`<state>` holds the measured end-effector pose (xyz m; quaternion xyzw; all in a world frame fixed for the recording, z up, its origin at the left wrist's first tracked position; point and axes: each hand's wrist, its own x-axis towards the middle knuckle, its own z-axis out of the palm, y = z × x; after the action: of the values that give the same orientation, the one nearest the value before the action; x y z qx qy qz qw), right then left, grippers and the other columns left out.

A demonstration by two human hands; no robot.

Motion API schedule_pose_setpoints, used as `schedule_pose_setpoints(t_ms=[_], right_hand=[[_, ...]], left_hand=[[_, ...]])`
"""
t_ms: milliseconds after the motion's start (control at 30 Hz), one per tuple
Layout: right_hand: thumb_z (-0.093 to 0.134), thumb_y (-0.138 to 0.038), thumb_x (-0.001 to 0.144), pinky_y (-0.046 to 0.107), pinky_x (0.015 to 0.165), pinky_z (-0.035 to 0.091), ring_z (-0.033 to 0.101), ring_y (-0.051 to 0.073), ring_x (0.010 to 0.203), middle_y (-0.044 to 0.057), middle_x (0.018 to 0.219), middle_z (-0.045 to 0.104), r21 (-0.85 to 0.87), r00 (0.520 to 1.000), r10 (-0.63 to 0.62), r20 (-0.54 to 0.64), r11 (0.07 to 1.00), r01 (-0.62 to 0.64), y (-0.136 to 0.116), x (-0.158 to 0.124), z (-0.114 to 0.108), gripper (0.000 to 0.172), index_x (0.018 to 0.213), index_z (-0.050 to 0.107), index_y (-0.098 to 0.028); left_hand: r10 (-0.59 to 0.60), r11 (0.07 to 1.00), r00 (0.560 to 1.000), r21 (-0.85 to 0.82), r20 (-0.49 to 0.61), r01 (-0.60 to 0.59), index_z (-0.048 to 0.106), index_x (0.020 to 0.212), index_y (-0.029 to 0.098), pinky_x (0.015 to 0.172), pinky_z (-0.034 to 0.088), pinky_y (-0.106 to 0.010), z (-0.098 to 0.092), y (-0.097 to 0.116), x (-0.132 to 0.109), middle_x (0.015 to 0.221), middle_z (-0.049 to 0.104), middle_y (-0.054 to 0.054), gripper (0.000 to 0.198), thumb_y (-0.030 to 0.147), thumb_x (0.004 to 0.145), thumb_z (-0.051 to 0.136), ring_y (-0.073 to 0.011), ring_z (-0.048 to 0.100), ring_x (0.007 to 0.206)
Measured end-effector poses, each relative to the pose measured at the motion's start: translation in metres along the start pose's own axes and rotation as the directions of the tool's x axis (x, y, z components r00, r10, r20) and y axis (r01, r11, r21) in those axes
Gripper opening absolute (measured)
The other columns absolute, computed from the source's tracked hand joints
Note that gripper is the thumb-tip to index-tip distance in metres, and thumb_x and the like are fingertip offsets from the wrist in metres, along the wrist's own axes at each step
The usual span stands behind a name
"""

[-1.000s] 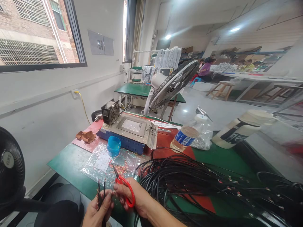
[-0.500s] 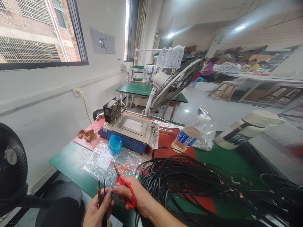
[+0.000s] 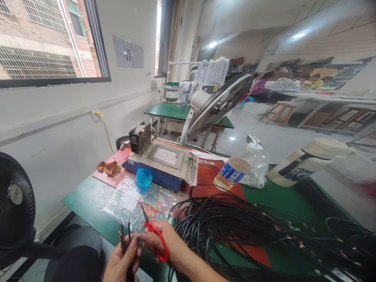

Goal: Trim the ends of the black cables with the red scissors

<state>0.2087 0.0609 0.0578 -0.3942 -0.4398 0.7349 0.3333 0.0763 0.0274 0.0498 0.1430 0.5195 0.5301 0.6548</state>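
Observation:
My left hand (image 3: 123, 260) is closed around several black cables (image 3: 129, 232), whose cut ends point up above the thumb. Small coppery bits show at the tips. In my right hand (image 3: 173, 241) is a pair of red-handled scissors (image 3: 150, 226), its dark blades pointing up and away from the cables. The thumb and index finger of that hand meet the left fingertips at the cables; what they pinch there is too small to make out. Beyond the blades, red and pale clippings (image 3: 152, 209) lie scattered on a clear plastic bag (image 3: 113, 203).
A large bundle of black cables (image 3: 211, 215) covers the right of the green table (image 3: 79, 196). Behind the bag stand a blue cup (image 3: 143, 184) and a blue-sided hot plate (image 3: 158, 176). A bottle (image 3: 232, 174) and a cream jug (image 3: 305, 162) are farther right. A black fan (image 3: 14, 196) stands left.
The view has shifted very slightly. Both hands stay together at the cables, and the scissors keep nearly the same pose.

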Motion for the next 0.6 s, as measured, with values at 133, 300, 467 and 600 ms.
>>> schedule_pose_setpoints(t_ms=[133, 300, 467, 600], right_hand=[[0.061, -0.062, 0.062, 0.015, 0.028, 0.023, 0.038, 0.003, 0.029, -0.005, 0.042, 0.045, 0.051, 0.999, 0.036, -0.008, 0.998, -0.036, -0.0045, -0.0016, 0.0006, 0.051, 0.057, 0.052, -0.011], [0.062, -0.061, 0.061, 0.014, 0.028, 0.023, 0.036, 0.002, 0.028, -0.006, 0.041, 0.045, 0.054, 0.998, 0.066, 0.012, 0.996, -0.066, -0.0074, -0.0023, 0.0005, 0.051, 0.058, 0.053, -0.011], [0.063, -0.058, 0.063, 0.015, 0.029, 0.024, 0.036, 0.002, 0.027, -0.006, 0.041, 0.045, 0.083, 0.995, 0.076, 0.058, 0.993, -0.081, -0.0032, -0.0003, -0.0028, 0.048, 0.057, 0.052, -0.011], [0.064, -0.055, 0.063, 0.015, 0.029, 0.026, 0.038, 0.004, 0.029, -0.005, 0.041, 0.046, 0.088, 0.993, 0.083, 0.089, 0.992, -0.091, 0.0013, 0.0014, -0.0051, 0.046, 0.056, 0.052, -0.012]], left_hand=[[0.018, 0.999, 1.0, 0.027, 0.02, -0.018, 0.066, 0.068, 0.012, 0.034, 0.023, -0.013, 0.0041, 0.002, -0.0027, 0.045, 0.053, 0.001, 0.037, 0.037, 0.045, 0.081, -0.0001, 0.032, 0.036], [0.029, 0.999, 0.998, 0.042, 0.049, -0.031, 0.067, 0.066, 0.012, 0.034, 0.022, -0.013, 0.0062, 0.0027, -0.0047, 0.043, 0.052, 0.001, 0.038, 0.04, 0.044, 0.081, -0.0005, 0.033, 0.035], [0.03, 0.997, 0.995, 0.07, 0.093, -0.037, 0.067, 0.067, 0.012, 0.036, 0.022, -0.014, 0.0037, 0.003, -0.0035, 0.044, 0.053, 0.0, 0.036, 0.04, 0.047, 0.08, -0.0007, 0.032, 0.035], [0.054, 0.988, 0.982, 0.131, 0.183, -0.079, 0.067, 0.065, 0.011, 0.036, 0.016, -0.015, 0.0007, 0.0029, -0.0028, 0.043, 0.051, -0.001, 0.035, 0.043, 0.052, 0.076, -0.0002, 0.032, 0.033]])
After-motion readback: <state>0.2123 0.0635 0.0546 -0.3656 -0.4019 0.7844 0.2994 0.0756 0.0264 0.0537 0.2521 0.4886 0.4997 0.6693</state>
